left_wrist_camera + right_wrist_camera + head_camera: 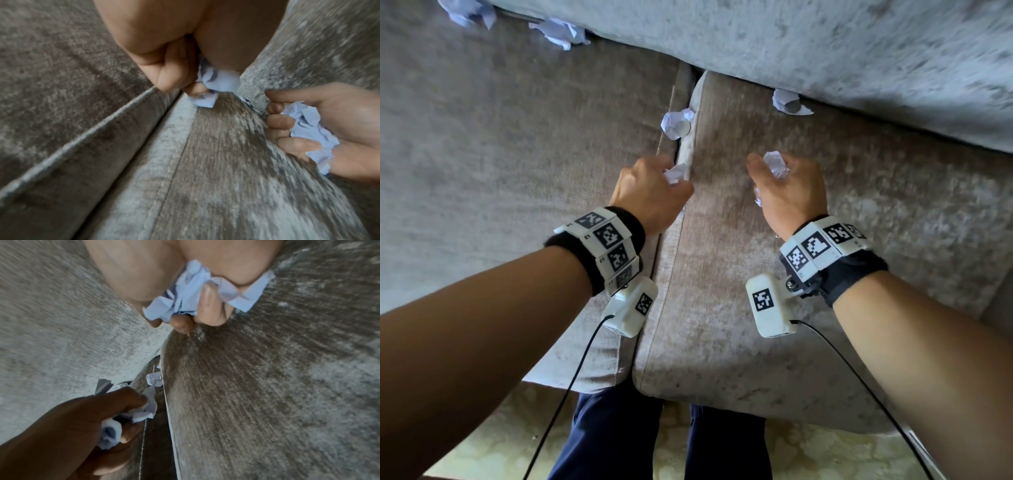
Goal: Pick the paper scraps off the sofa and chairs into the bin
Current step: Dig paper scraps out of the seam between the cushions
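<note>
My left hand [654, 186] hovers over the seam between two grey sofa cushions and grips crumpled white paper [213, 82]. My right hand [786, 186] is curled round another wad of paper [776, 163], seen bunched between its fingers [207, 305] in the right wrist view. A loose paper ball [676, 123] lies in the seam just beyond my left hand. Another scrap [787, 102] sits against the backrest beyond my right hand. Two more scraps [561, 32] lie at the far left. No bin is in view.
The sofa backrest [825, 44] rises along the top and right. A gap [681, 192] runs between the seat cushions [774, 325]. My legs in dark trousers [619, 435] stand against the sofa front on a pale patterned floor. Wrist camera cables hang below both arms.
</note>
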Demonstrator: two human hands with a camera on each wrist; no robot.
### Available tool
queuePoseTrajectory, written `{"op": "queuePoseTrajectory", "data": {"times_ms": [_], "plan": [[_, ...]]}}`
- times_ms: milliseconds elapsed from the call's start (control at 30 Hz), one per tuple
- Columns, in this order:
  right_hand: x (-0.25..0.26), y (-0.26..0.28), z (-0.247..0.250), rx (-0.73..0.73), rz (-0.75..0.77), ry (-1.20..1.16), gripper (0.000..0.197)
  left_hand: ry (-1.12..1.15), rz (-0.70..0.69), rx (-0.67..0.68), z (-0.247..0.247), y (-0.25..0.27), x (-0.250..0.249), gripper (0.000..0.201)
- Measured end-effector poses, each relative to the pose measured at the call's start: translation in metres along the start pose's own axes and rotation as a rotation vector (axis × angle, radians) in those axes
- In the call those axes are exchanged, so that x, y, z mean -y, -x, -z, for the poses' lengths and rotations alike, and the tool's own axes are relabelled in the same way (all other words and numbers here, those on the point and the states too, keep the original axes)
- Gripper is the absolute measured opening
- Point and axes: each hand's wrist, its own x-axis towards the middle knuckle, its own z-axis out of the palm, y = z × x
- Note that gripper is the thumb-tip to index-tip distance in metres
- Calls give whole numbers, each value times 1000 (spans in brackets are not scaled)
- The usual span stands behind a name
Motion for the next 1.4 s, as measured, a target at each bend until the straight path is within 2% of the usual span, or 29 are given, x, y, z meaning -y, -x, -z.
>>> {"op": "queuePoseTrajectory", "data": {"times_ms": [267, 400, 500, 633, 733, 933, 1033, 1100, 1233, 1300, 1400], "plan": [[0, 6, 1, 59, 2, -24, 35, 61, 32, 1, -1, 6, -5, 14], [4, 8, 2, 120, -82, -85, 28, 119, 41, 11, 3, 7, -5, 16], [6, 9, 2, 171, -120, -125, 33, 151, 45, 27, 7, 6, -4, 21], [9, 8, -2, 238, -182, -176, 27, 261, 56, 14, 9, 5, -6, 13], [12, 4, -5, 245, -226, -195, 23, 374, 97, -1, 10, 3, -8, 23], [21, -4, -8, 227, -146, -44, 18, 572, 188, -29, 18, -3, -6, 17], [25, -9, -12, 211, -67, -10, 17, 655, 188, -8, 20, -6, -3, 29], [26, -11, -15, 204, -13, 32, 22, 702, 214, 27, 21, -8, -2, 29], [25, -18, -22, 171, 25, 83, 31, 619, 186, 24, 20, -11, -2, 14], [23, -21, -25, 161, 22, 94, 37, 557, 170, -4, 19, -13, -1, 16], [22, -24, -29, 167, -6, 94, 37, 461, 167, -58, 20, -18, 1, 18]]}}
